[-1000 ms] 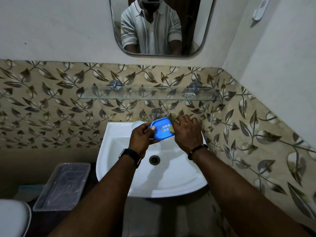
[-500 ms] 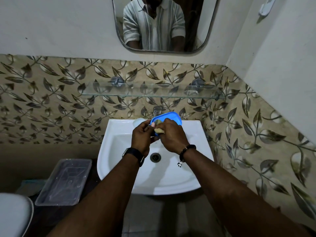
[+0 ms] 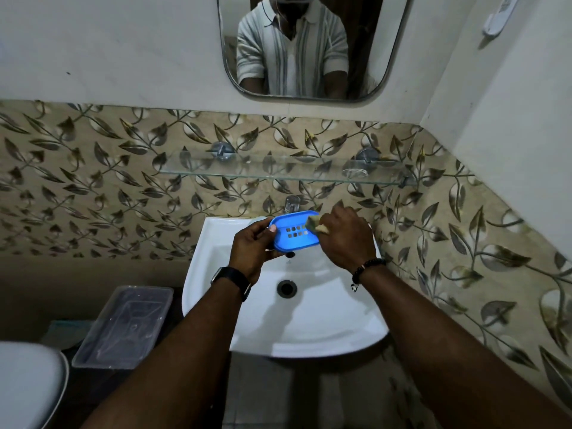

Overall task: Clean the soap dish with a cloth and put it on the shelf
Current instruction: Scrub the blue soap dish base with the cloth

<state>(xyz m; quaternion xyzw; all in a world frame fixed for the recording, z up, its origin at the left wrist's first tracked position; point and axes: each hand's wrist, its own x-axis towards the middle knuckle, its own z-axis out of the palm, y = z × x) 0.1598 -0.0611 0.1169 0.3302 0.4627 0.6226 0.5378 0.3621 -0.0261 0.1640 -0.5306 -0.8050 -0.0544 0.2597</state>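
Cloth [image 3: 313, 222] half hidden, under right hand [image 3: 348, 241]

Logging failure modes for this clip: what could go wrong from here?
1. The left hand grips the dish by one end while the right hand presses the cloth on the other; it could twist loose into the sink.
2. The shelf is smooth glass; the dish might slide off it.
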